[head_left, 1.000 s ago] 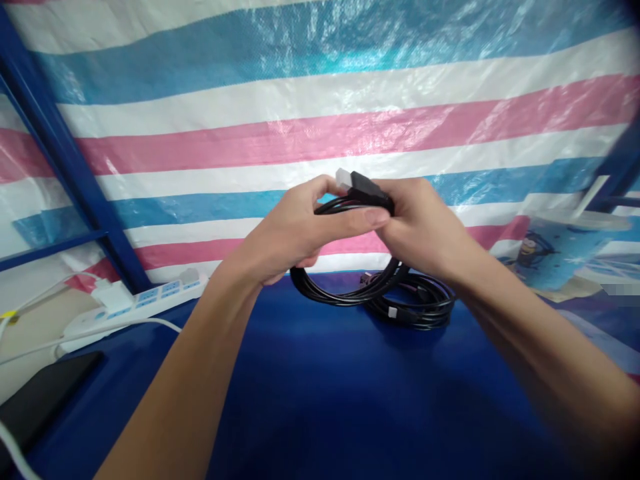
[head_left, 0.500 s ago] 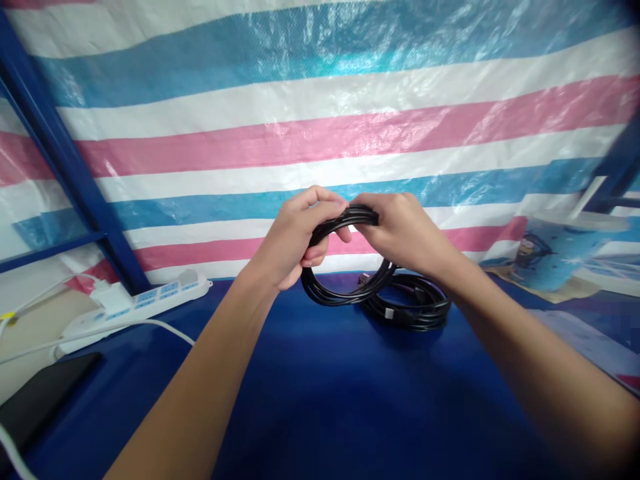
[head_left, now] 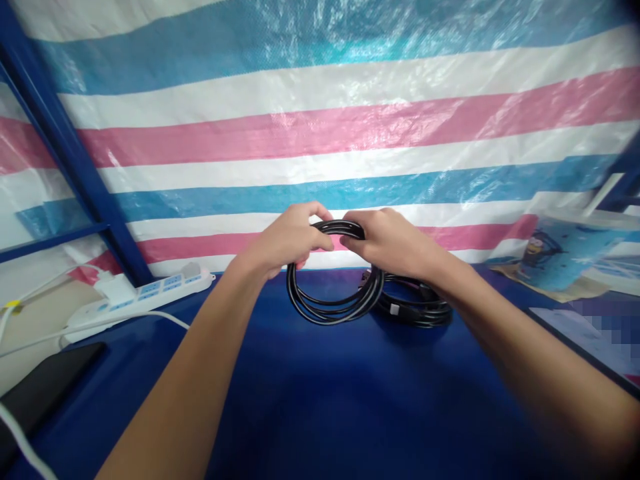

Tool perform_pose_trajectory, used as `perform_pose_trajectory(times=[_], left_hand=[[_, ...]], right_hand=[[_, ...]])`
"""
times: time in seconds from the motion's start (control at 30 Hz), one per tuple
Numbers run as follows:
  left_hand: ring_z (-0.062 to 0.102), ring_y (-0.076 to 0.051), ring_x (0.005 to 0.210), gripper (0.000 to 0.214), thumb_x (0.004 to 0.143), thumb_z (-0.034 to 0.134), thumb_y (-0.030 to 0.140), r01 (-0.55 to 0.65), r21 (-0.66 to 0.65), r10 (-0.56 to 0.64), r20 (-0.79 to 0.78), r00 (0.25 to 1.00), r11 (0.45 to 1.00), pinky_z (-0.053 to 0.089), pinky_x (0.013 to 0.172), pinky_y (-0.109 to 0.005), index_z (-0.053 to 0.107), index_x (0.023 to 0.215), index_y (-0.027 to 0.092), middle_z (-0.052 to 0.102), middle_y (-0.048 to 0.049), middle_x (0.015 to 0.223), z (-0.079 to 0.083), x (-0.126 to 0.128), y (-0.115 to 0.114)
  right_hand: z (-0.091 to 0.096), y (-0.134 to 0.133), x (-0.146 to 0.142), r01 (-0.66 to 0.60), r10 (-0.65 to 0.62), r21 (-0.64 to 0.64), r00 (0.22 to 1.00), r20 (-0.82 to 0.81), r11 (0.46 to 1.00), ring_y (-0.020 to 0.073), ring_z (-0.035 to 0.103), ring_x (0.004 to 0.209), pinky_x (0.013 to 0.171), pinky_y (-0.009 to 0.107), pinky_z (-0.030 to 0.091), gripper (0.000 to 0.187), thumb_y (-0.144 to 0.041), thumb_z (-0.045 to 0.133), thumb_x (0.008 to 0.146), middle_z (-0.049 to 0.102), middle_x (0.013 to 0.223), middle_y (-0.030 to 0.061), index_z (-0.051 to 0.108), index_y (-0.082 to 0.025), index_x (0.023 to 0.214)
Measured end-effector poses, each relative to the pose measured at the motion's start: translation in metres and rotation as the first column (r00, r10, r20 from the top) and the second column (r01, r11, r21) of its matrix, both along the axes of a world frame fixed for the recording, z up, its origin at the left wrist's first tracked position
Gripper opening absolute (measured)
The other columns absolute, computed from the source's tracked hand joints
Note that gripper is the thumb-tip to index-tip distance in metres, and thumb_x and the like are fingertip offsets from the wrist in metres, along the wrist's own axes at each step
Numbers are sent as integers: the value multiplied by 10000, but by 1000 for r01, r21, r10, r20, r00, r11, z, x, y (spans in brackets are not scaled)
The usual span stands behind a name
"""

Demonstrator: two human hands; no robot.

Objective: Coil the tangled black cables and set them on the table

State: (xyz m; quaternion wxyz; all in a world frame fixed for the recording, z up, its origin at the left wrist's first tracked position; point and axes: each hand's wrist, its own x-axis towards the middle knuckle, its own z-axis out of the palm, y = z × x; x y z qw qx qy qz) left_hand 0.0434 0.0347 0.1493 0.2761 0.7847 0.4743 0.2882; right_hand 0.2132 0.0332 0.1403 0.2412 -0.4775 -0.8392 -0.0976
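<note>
A coiled black cable hangs in a ring above the blue tabletop, held by its upper part. My right hand pinches the top right of the ring between thumb and fingers. On the upper left, my left hand is loosely round the strands, its thumb in front and somewhat apart from the index finger; its other fingers are mostly hidden behind. Another black cable coil lies on the table behind and to the right, partly covered by the held ring and my right forearm. A small pale piece shows on it.
On the left are a white power strip with a plug in it, a white cord and a flat black object. A blue cup with a straw stands at the right. Striped plastic sheeting hangs behind the table.
Both hands and the held cable ring have moved slightly left and down. My left thumb and index finger have spread apart, and the ring now looks rounder and more open.
</note>
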Motion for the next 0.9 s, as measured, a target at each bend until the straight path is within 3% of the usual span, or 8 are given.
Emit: perform_pose_trajectory(times=[0.13,0.23,0.3,0.4,0.5,0.63,0.73,0.9], left_hand=[[500,-79,481,242,783,588,255,-10,-52,-1,-222,975,999,379,476,-231,543,1012,191,536,25,666,-15,-9,19],[564,-116,574,178,818,607,276,-58,-118,11,-368,930,991,455,543,-263,605,920,130,598,-19,726,-40,-11,41],[604,-131,713,259,879,563,343,-91,-171,8,-434,901,981,522,642,-298,602,1008,122,630,-42,872,-61,-14,59],[620,-176,906,333,893,546,358,-169,-209,45,-492,869,963,545,771,-370,571,1140,137,616,-80,1085,-88,-29,87],[611,-198,965,348,890,551,354,-279,-189,130,-561,818,941,536,816,-400,563,1167,144,602,-90,1139,-105,-53,112],[597,-210,1012,358,888,552,360,-388,-116,226,-649,727,914,521,853,-422,559,1180,154,587,-97,1178,-112,-83,131],[592,-213,1024,361,885,556,360,-386,-95,223,-681,697,918,514,865,-432,558,1181,152,584,-99,1185,-110,-92,133],[595,-211,1017,362,885,557,359,-327,-99,177,-677,715,940,517,861,-429,558,1182,151,585,-99,1182,-104,-87,125]], right_hand=[[-22,16,-5,-78,85,-238,996,19,968,99,537,610,556,217,373,196,-147,446,923,641,780,30,640,-122,933],[-46,42,-14,-57,104,-422,990,90,905,109,573,645,604,241,474,202,-258,496,956,612,770,17,618,-105,909],[-58,67,-24,-19,106,-508,984,144,861,129,602,727,667,285,522,239,-334,539,943,617,858,32,611,-106,956],[-72,103,-45,48,92,-578,973,211,815,162,615,836,730,329,539,264,-336,559,932,613,999,63,595,-115,1071],[-84,127,-68,61,92,-576,968,233,815,187,604,931,797,372,531,288,-326,556,934,589,1103,87,572,-134,1148],[-102,133,-88,43,85,-525,973,217,850,223,572,1036,872,430,500,341,-330,555,932,547,1203,106,538,-145,1217],[-109,134,-91,17,90,-511,979,184,859,231,562,1059,891,444,488,338,-334,556,931,542,1214,108,545,-143,1209],[-98,131,-69,-111,145,-493,989,31,863,226,569,1057,898,441,484,348,-370,531,942,555,1205,110,551,-141,1203]])
